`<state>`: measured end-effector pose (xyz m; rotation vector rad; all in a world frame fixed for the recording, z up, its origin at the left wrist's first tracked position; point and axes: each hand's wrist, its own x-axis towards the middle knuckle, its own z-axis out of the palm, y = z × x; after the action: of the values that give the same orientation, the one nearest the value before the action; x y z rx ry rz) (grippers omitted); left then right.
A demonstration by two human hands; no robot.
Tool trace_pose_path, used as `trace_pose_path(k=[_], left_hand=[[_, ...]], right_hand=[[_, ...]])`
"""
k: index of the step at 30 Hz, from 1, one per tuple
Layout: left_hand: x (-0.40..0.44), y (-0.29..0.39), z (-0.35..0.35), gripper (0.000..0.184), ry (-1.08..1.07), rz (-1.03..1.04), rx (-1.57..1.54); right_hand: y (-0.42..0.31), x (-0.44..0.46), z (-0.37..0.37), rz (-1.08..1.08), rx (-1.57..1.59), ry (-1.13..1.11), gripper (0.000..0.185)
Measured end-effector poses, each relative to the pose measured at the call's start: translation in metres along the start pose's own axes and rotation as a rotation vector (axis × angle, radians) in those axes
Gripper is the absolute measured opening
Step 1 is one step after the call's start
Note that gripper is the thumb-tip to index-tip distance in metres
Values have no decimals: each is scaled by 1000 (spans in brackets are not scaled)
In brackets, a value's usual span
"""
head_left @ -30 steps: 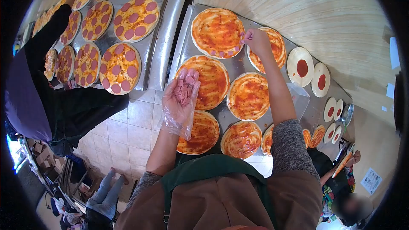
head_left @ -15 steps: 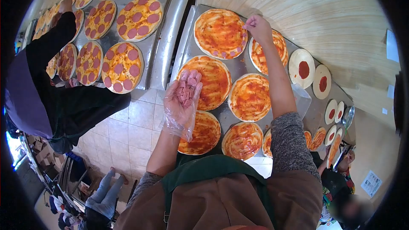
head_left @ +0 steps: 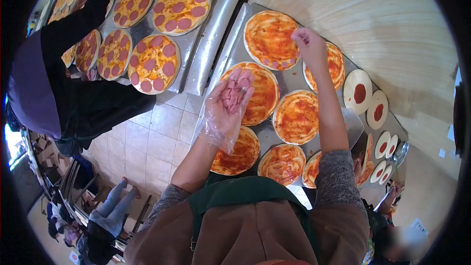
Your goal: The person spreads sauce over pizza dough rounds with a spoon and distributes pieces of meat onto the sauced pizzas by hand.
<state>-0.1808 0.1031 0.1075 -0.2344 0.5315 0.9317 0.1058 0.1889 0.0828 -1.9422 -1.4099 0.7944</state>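
My left hand (head_left: 226, 105), in a clear plastic glove, is palm up with its fingers curled, cupping a heap of small pink diced ham (head_left: 233, 97). It is above a sauced pizza base (head_left: 260, 100). My right hand (head_left: 312, 46) looks bare. Its fingertips are pinched together at the right edge of the farthest sauced base (head_left: 270, 32); whatever is between them is hidden. Several ham pieces (head_left: 278, 64) lie along that base's near edge. Another sauced base (head_left: 296, 118) sits between my forearms, and one more (head_left: 329, 66) is partly behind my right wrist.
Plain dough rounds with a spot of sauce (head_left: 359, 94) and a metal ladle (head_left: 400, 153) lie along the table's right side. At left, a person in a dark sleeve (head_left: 73, 34) reaches over a second table of pepperoni pizzas (head_left: 154, 64). Another person's hand (head_left: 392, 194) shows at lower right.
The view has shifted, moving the tables rightward in frame. My right hand stays near the far base's right edge, and my left still cups the ham. The person at left reaches farther up.
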Motion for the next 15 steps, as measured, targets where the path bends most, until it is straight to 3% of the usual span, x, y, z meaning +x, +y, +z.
trace_pose_path(k=[1,3,5,8,11,15], left_hand=[[2,0,0,50,-12,3,6],[8,-2,0,49,-40,-7,20],[12,-4,2,48,-64,-8,43],[15,-8,-1,47,-71,-1,62],[13,-9,-4,47,-49,-10,93],[7,-7,-5,49,-63,-28,127]], right_hand=[[-11,-16,4,-7,123,-79,16],[-54,-54,14,-221,206,-243,15],[-80,-76,21,-375,96,-354,13],[-95,-97,31,-557,-194,-99,11],[-93,-99,31,-530,-141,-211,10],[-75,-93,27,-168,272,-331,9]])
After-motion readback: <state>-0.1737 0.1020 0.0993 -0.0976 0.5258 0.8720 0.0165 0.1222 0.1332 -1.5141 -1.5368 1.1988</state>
